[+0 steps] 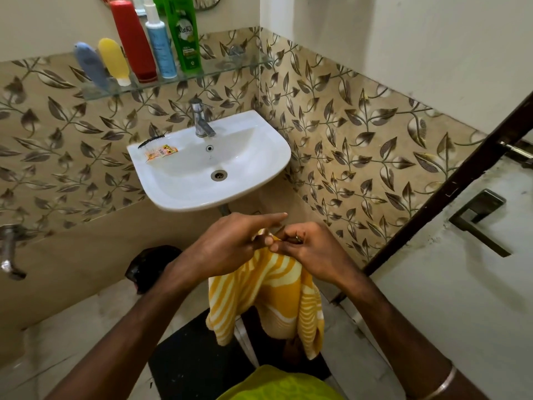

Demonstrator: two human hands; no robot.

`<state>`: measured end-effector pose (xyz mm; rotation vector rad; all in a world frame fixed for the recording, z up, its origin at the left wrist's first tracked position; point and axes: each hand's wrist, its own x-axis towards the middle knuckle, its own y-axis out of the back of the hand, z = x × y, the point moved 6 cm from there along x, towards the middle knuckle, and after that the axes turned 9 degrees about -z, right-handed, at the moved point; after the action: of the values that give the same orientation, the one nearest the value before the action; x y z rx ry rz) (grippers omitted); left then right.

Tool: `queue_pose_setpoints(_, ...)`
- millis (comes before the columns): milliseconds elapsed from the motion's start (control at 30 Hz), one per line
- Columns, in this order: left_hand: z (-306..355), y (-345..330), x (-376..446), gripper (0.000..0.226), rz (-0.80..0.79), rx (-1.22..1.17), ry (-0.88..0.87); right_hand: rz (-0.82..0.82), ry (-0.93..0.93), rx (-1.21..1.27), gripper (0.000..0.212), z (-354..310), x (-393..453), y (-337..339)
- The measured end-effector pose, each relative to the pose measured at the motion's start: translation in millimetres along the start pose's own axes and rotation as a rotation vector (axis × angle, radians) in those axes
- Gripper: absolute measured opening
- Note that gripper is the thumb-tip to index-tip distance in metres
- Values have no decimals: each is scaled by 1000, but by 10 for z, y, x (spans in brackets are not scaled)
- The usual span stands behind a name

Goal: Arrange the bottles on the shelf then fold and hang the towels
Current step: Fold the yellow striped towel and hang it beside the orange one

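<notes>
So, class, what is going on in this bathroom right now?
A person stands at the washbasin and holds a yellow striped towel by its top edge, the left hand and the right hand pinching it close together while the rest hangs down. Five bottles stand in a row on the glass shelf, among them a red bottle and a green shampoo bottle. The towel is not yet hung.
</notes>
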<state>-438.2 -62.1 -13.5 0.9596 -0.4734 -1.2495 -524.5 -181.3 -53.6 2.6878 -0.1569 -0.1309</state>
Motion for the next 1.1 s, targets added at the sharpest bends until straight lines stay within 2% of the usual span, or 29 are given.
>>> queue_pose_setpoints(67, 19, -11, 36, 40, 0, 56, -25, 4, 26, -16, 7, -54, -20, 37)
queue_pose_setpoints(200, 40, 75, 63, 17, 122, 154, 11, -15, -2, 29, 10, -24, -44, 70)
queue_pose_setpoints(333, 102, 87, 68, 18, 162, 201, 41, -53, -95, 148, 17, 105, -49, 35)
queue_pose_setpoints(467, 90, 134, 45, 14, 159, 158, 69, -108, -184, 156, 17, 328, -111, 0)
queue_pose_setpoints(667, 73, 190, -11, 16, 168, 176, 98, -120, -213, 184, 19, 535, -144, -42)
queue_pose_setpoints(800, 19, 228, -49, 22, 155, 202, 152, -124, -228, 205, 20, 551, -134, -45)
queue_pose_setpoints(967, -109, 283, -98, 27, 158, 367, 240, -85, -157, 193, 12, 410, -67, -51)
queue_pose_setpoints(1033, -120, 268, -95, 44, 110, 416, 219, -87, -137, 164, 10, 331, -33, -81)
queue_pose_setpoints(1100, -51, 187, -70, 69, -6, 396, 132, -90, -120, 133, 8, 242, -7, -110)
